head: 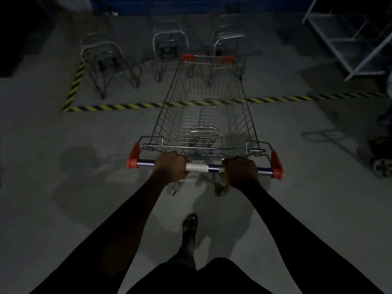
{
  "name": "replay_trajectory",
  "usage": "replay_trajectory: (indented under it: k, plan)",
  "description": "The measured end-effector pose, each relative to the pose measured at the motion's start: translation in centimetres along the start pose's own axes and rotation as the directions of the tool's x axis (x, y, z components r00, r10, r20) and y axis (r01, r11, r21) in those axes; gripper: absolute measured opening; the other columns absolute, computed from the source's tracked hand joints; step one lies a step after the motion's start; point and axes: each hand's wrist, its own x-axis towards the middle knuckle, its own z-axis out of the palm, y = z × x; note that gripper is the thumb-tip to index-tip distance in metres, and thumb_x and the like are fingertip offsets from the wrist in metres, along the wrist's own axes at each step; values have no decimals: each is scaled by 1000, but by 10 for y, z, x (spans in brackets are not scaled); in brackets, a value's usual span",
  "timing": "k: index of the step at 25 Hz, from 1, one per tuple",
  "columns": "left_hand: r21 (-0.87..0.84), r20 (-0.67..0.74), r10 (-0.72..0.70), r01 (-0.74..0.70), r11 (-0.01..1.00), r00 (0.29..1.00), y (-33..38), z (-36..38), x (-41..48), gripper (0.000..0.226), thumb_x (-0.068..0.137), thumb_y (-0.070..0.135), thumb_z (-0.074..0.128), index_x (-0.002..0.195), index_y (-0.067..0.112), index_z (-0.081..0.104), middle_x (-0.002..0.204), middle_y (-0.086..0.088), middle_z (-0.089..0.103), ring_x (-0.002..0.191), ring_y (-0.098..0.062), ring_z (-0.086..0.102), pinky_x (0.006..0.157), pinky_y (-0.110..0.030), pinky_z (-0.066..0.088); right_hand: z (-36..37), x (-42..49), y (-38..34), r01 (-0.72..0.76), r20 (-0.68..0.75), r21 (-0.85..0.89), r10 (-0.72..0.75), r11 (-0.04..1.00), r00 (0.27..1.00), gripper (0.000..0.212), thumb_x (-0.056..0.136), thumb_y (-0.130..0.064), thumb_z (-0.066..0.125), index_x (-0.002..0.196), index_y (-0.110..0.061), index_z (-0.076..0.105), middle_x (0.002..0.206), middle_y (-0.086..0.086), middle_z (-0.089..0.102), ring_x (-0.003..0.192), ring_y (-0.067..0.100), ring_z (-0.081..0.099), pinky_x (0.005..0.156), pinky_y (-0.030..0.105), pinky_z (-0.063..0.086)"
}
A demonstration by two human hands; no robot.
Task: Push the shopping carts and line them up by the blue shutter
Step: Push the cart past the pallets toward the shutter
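A wire shopping cart (203, 107) with red corner caps stands straight in front of me, its nose over the yellow-black floor tape (118, 107). My left hand (169, 166) grips the cart's handle bar (209, 168) left of its white label. My right hand (241, 170) grips the same bar to the right. Beyond the tape, three carts stand side by side facing the blue shutter (191, 5): a left cart (106, 60), a middle cart (169, 45) and a right cart (229, 43). My cart points at the gap by the right one.
A white metal rack (350, 37) stands at the far right. A flat hand trolley (331, 136) and a wheeled machine (381, 158) lie on the floor at the right. Dark objects fill the far left corner. My foot (189, 223) is on the grey floor behind the cart.
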Motion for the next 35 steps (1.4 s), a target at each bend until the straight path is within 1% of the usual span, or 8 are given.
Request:
replay_trajectory:
  k: [3,6,14,19,25,27,31,35]
  plan:
    - [-21,-17,68,-69,997,998,8,-10,59,28,75,44,60,89,21,68,87,-3,71,85,-26,68,73,-33,51,9,35,35,-60,-130,26,62,998,990,22,61,-39,56,55,-18,56,49,4,53,39,24,53,45,24,41]
    - [-33,-22,138,-139,990,990,18,-19,115,28,76,45,62,92,22,68,90,-2,71,86,-24,67,75,-33,50,17,68,68,-129,-194,26,132,991,972,24,66,-36,45,55,-18,56,48,5,52,39,24,52,46,24,40]
    - [28,-44,202,-201,979,978,46,-33,245,30,73,45,64,87,18,68,87,-5,71,82,-27,68,72,-33,51,39,145,151,-214,-317,32,213,976,924,20,54,-34,67,51,-21,52,44,2,47,35,21,46,41,22,35]
    - [28,-60,233,-231,972,971,75,-50,353,32,75,47,64,94,22,69,94,-4,71,89,-26,67,76,-33,50,61,213,230,-178,-472,12,162,984,866,18,72,-24,56,59,-18,47,49,5,45,41,22,45,45,26,32]
    - [4,-120,229,-230,973,966,113,-73,484,31,72,48,65,82,20,70,82,-4,72,80,-27,69,71,-34,51,61,303,336,-160,-304,101,184,982,935,26,59,-45,63,57,-20,58,49,1,53,39,21,51,44,20,36]
    - [25,-152,243,-242,970,958,123,-76,520,28,70,46,65,74,18,68,73,-5,71,71,-29,68,65,-34,52,70,328,363,-179,-307,152,219,972,926,26,64,-42,52,59,-17,61,51,4,53,42,24,52,45,23,39]
    - [36,-191,311,-310,950,931,138,-83,593,22,62,38,65,60,16,63,57,-5,64,53,-30,64,51,-33,51,89,379,412,-199,-293,159,239,967,926,17,61,-28,65,62,-14,55,53,8,51,44,26,50,48,27,38]
    - [84,-309,393,-387,918,866,150,-87,665,17,55,30,71,54,18,59,51,-4,58,46,-27,59,46,-27,46,94,434,462,-216,-292,141,249,966,923,21,59,-36,63,55,-17,54,48,5,50,40,25,51,45,25,41]
